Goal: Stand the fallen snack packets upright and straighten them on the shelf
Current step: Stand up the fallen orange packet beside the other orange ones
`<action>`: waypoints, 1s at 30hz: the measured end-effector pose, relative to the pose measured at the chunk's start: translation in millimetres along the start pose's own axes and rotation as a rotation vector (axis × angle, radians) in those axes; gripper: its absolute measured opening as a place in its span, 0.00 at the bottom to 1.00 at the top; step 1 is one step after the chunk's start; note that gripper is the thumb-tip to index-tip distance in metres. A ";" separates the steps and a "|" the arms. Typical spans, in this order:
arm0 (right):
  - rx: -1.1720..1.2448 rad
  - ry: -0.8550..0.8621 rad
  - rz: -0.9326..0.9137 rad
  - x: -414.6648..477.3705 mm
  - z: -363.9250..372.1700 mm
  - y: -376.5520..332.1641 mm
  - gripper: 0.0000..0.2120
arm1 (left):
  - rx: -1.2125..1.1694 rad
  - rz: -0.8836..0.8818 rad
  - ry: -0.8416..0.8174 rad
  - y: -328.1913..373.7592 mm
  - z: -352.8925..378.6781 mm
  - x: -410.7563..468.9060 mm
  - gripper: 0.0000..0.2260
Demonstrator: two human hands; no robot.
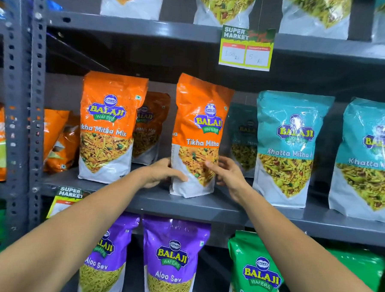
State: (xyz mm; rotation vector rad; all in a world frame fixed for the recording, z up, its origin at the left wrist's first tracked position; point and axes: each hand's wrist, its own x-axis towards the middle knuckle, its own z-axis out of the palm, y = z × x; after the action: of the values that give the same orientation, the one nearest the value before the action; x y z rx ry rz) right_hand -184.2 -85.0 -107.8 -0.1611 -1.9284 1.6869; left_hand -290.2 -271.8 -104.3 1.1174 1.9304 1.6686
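Orange Tikha Mitha packet, standing upright on the grey middle shelf, slightly turned so that its left side panel faces the viewer and its top leans a little to the right. The left hand wraps the packet's lower left edge, thumb laid across the white front panel and the fingers curled behind the side; the grip is closed on the packet. The right hand is at the lower right edge, its fingers spread and loosely curved, the thumb tip touching the front of the packet; whether the other fingers press the side cannot be told. A second orange Tikha Mitha Mix packet stands upright to the left, well apart from the held one, with a darker packet behind and between them in shadow. To the right stand two teal Khatta Mitha packets, upright at the shelf front, with another teal packet set back behind. A supermarket price tag hangs from the shelf above. On the shelf below stand purple Aloo Sev packets and a green Ratlami packet.
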 end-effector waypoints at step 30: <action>0.197 0.222 -0.195 20.7 -10.3 -45.7 0.06 | 0.065 0.331 0.777 28.1 -23.7 8.8 0.04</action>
State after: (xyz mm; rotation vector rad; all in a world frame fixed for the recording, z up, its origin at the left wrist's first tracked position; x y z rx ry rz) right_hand -184.1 -75.9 -57.3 -0.0786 -1.5545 1.6424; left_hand -303.2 -281.2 -70.1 0.9167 2.3343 2.5124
